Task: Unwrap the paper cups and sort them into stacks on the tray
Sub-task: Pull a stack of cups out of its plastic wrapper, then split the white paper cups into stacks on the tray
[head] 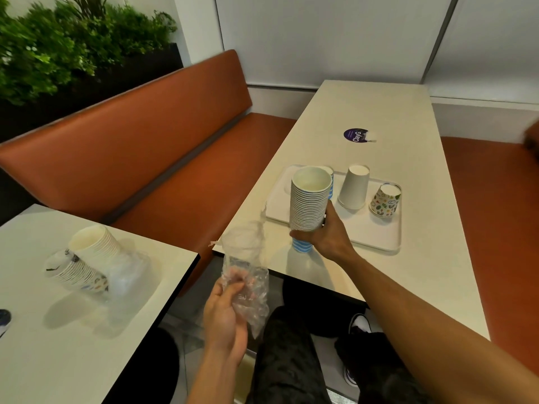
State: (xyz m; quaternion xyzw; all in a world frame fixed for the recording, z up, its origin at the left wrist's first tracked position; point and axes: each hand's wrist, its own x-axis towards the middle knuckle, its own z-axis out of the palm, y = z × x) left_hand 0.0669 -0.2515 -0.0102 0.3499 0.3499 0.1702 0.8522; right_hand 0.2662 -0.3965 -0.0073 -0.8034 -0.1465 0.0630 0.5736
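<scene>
My right hand (326,234) grips a tall stack of blue-striped paper cups (309,199), mouths up, near its bottom, just above the front left corner of the white tray (376,240). My left hand (226,313) pinches a crumpled clear plastic wrapper (246,269) in the gap between the two tables. On the tray stand an upside-down plain white cup (353,186) and an upside-down leaf-patterned cup (385,200). A blue-striped cup (330,182) stands mostly hidden behind the held stack. On the left table lies another stack of patterned cups (87,258), partly in its clear wrapper.
The tray sits on a long cream table (393,112) with a round purple sticker (355,135). An orange bench (145,135) runs along the wall behind green plants (58,48). My dark-clad legs and a shoe (360,323) are below.
</scene>
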